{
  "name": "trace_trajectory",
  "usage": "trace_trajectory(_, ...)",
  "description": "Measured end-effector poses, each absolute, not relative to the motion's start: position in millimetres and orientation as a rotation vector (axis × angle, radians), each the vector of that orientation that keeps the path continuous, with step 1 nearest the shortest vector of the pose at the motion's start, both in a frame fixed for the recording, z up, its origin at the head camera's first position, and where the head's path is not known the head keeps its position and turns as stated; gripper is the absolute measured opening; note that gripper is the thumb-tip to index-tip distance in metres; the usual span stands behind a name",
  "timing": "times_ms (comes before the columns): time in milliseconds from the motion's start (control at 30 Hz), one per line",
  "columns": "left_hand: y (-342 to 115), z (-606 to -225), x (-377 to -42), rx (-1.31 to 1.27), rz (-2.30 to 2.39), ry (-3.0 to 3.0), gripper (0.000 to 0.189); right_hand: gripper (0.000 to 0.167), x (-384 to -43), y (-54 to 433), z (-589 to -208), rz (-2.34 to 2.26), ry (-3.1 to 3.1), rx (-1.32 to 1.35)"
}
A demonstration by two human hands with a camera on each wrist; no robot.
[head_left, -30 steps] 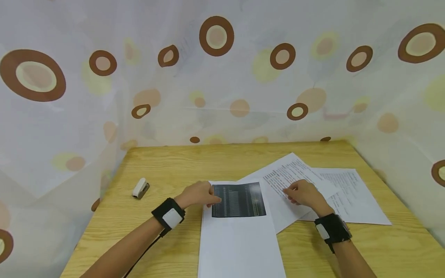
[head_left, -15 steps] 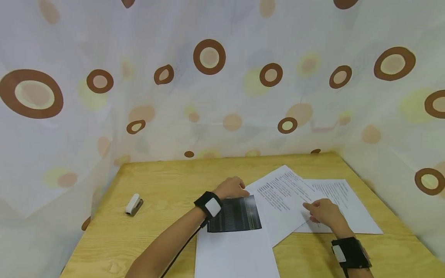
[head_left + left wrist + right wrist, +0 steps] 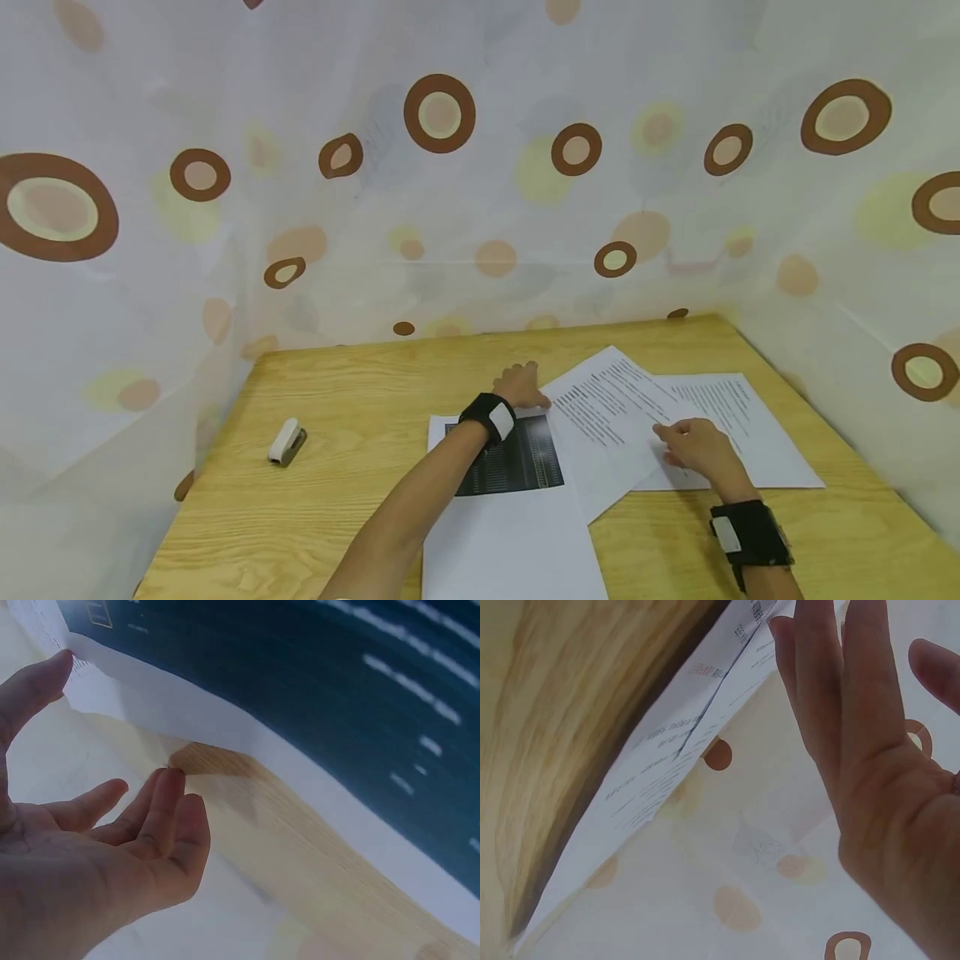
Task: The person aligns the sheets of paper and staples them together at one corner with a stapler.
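A white sheet with a dark printed block near its top lies in front of me. At its upper right corner is my left hand, fingers loosely bent. In the left wrist view its thumb meets the edge of the paper, while the other fingers stay apart from it. A second sheet, printed with text, lies slanted, partly under the first. Over its right side hovers my right hand. The right wrist view shows these fingers nearly straight, thumb spread, holding nothing.
A third text sheet lies to the right, partly covered by the slanted one. On the left of the wooden table sits a small white-and-grey stapler. A patterned curtain encloses the back and sides.
My left hand has slid from the dark-printed sheet's upper left to its upper right corner. The right hand has shifted right across the text sheets. The head view has tilted a little.
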State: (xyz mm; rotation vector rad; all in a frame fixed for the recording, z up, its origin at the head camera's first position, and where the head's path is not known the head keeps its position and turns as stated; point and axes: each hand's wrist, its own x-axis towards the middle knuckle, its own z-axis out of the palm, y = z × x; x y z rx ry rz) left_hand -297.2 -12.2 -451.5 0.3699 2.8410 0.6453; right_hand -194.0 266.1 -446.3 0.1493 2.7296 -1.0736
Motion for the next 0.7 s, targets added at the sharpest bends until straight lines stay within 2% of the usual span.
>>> trace_trajectory(267, -3, -446, -297, 0.388, 0.729, 2.780, 0.073, 0.051, -194, 263, -447, -1.094, 2.733, 0.198)
trace_trajectory(700, 12, -466, -314, 0.376, 0.697, 2.835, 0.073, 0.049, -196, 259, -453, -1.137, 2.770, 0.225)
